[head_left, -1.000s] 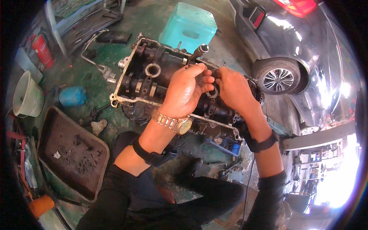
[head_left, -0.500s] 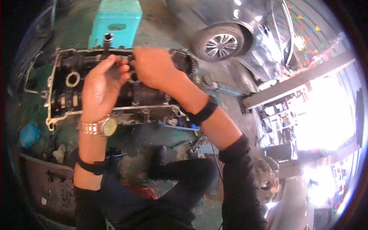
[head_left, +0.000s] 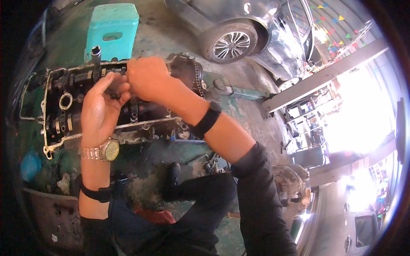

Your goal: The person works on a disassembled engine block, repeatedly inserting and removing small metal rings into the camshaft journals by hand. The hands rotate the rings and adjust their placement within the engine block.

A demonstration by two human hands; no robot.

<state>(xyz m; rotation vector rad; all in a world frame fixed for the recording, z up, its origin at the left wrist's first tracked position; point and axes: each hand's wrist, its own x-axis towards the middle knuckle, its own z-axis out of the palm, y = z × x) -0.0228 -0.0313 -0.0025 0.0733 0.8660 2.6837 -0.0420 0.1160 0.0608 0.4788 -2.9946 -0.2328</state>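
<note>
1. My right hand (head_left: 147,79) has its fingers curled tight over a small part on the top of the cylinder head (head_left: 124,102); the part itself is hidden under my knuckles, so I cannot tell what it is.
2. My left hand (head_left: 100,109) lies alongside, fingers narrow and pinched toward the same spot, steadying it.
3. The cylinder head sits on the green workshop floor (head_left: 239,106) in front of my knees, its timing chain (head_left: 197,79) at the right end and a teal plastic stool (head_left: 112,30) just beyond it.
4. I judge I am mid-way through working that part in or out of its seat; the next move calls for a firm, straight pull or press with both hands.
5. Against half a second ago, my hands stay on the same spot while my head has tipped, so the silver car (head_left: 256,30) sits higher and further right.
</note>
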